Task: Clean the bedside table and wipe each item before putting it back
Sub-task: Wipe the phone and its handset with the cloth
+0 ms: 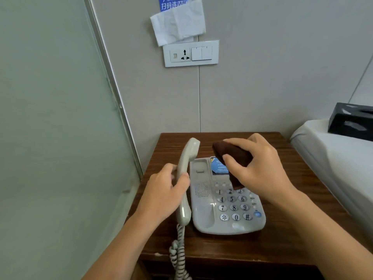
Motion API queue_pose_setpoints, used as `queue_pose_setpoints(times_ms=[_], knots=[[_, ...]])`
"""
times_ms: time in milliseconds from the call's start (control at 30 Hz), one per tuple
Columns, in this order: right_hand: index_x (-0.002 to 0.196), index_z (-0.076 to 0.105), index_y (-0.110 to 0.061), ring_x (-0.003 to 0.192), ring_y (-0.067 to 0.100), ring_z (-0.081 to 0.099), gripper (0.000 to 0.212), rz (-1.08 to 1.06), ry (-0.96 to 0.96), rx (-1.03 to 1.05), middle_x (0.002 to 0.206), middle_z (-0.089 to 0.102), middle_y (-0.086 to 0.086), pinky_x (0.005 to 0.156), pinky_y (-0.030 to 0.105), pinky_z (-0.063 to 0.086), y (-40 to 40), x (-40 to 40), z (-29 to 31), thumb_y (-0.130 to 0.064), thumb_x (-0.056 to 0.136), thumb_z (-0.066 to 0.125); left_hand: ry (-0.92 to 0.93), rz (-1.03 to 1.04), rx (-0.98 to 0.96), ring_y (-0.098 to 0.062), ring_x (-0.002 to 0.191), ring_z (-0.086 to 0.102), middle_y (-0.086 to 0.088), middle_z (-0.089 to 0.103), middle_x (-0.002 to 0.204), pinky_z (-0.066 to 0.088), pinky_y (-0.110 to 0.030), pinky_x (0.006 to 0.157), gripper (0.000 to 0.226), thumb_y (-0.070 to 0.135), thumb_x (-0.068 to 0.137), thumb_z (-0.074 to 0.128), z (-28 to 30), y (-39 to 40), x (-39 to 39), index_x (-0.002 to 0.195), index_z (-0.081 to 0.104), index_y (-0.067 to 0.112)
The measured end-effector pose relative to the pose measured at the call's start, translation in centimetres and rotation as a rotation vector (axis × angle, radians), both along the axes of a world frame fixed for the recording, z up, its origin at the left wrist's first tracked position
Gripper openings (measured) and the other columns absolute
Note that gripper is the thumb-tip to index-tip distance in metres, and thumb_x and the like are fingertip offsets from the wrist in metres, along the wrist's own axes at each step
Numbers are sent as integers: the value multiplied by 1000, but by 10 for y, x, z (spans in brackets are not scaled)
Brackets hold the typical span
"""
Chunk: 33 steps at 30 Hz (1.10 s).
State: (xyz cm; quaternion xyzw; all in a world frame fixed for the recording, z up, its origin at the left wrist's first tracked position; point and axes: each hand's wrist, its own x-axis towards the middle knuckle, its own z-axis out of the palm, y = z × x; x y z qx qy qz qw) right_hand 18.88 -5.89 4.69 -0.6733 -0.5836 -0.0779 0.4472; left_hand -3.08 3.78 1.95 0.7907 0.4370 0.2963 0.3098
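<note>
Head camera looked down on a dark wooden bedside worktop (282,158) set against a grey wall, with a frosted glass panel (50,118) to the left and the corner of a white bed (333,154) to the right. A pale grey telephone base (212,211) sat on the worktop, nearer its left side, keypad facing up. The left hand (161,195) had its grip curled round the middle of the handset (186,174), fingers on the left side and thumb across the front, holding it lifted off the cradle and roughly upright just left of the base. A coiled cord (178,253) hung from the handset's near end, over the worktop's front edge. The right hand (260,168) pinched a folded brown cloth (234,156) between thumb and fingers, above the far part of the base; the cloth's lower end seemed to touch the base near the top keypad row, though contact was hard to confirm. On the wall, a socket and switch plate (190,53) sat below a crumpled white paper (177,23) that partly covered a blue sign (171,3). A black tissue box (353,122) rested on the bed at the far right.
</note>
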Motion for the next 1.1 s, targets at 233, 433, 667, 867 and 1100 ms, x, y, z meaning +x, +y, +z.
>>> queue_pose_setpoints(times_ms=[233,433,667,867,1100], knots=[[133,66,-28,86,18,52,46,144,-236,130,97,45,-1,67,31,51,11,-42,-2,-35,88,73,-143,-108,-42,-11,77,69,8,75,91,53,-36,69,25,45,103,50,-3,-6,-5,123,59,33],[127,72,-22,83,24,56,41,42,-237,177,95,47,3,69,39,55,43,-25,12,-29,87,77,-211,-191,-126,-4,94,71,17,74,106,60,-37,84,28,41,103,51,-7,-18,-2,131,57,39],[123,74,-20,84,25,56,40,199,-366,109,94,50,4,68,34,51,32,-38,1,-35,87,66,-227,-166,-158,-11,87,70,9,74,97,57,-49,85,22,40,105,49,-8,-18,1,124,61,42],[125,73,-20,79,21,55,39,3,-235,151,92,49,2,69,37,54,42,-11,15,-26,87,78,-265,-187,-199,-5,97,72,14,75,108,59,-44,89,28,35,106,52,-7,-26,8,133,59,36],[127,72,-24,79,17,55,40,55,-155,119,93,49,0,72,39,55,39,-18,0,-31,88,75,-231,-176,-185,-17,93,72,6,76,103,57,-52,86,28,42,103,51,-8,-27,5,130,60,44]])
